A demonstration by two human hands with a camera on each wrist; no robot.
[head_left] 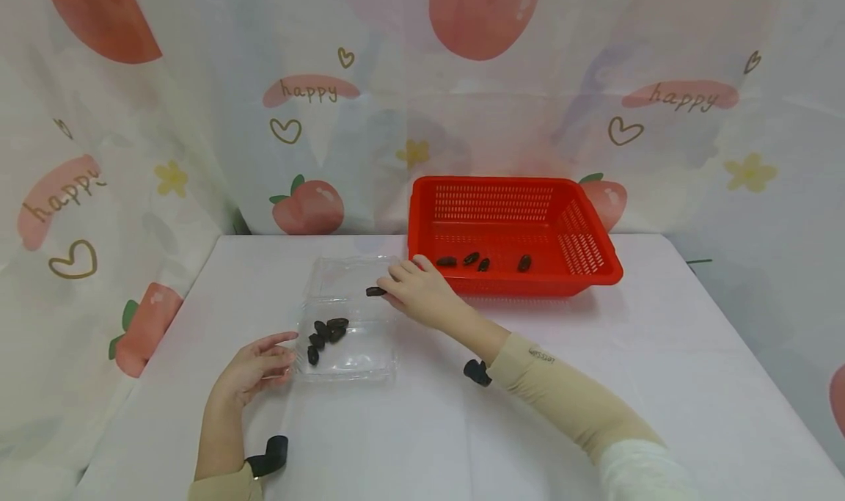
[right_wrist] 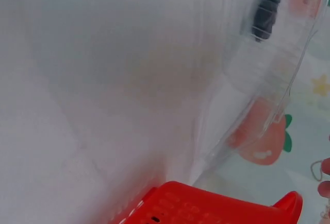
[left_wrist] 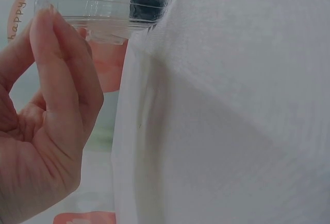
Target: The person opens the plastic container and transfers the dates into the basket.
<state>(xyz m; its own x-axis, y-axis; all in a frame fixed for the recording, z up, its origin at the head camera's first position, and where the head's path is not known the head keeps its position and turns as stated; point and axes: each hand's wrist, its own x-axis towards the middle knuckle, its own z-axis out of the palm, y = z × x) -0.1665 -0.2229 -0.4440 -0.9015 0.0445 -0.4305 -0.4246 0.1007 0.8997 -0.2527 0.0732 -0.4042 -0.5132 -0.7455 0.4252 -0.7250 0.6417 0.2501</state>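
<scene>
My right hand (head_left: 422,293) pinches a dark brown date (head_left: 375,291) above the far half of a clear plastic box (head_left: 372,347). The box lies with its hinged lid folded back. Several dates (head_left: 320,341) sit together in its near left part. At the box's left edge is my left hand (head_left: 260,369); in the left wrist view, its bent fingers (left_wrist: 56,74) hold the box's rim. Several more dates (head_left: 471,258) lie spread in a red basket (head_left: 508,287), just right of my right hand. In the right wrist view only fingertips (right_wrist: 325,177) show at the edge.
A white cloth covers the table (head_left: 396,442). Behind it hangs a patterned curtain (head_left: 376,149) with peaches, hearts and lettering. Black wrist cameras sit on both arms, one beside the left wrist (head_left: 271,453). The basket stands at the table's back edge.
</scene>
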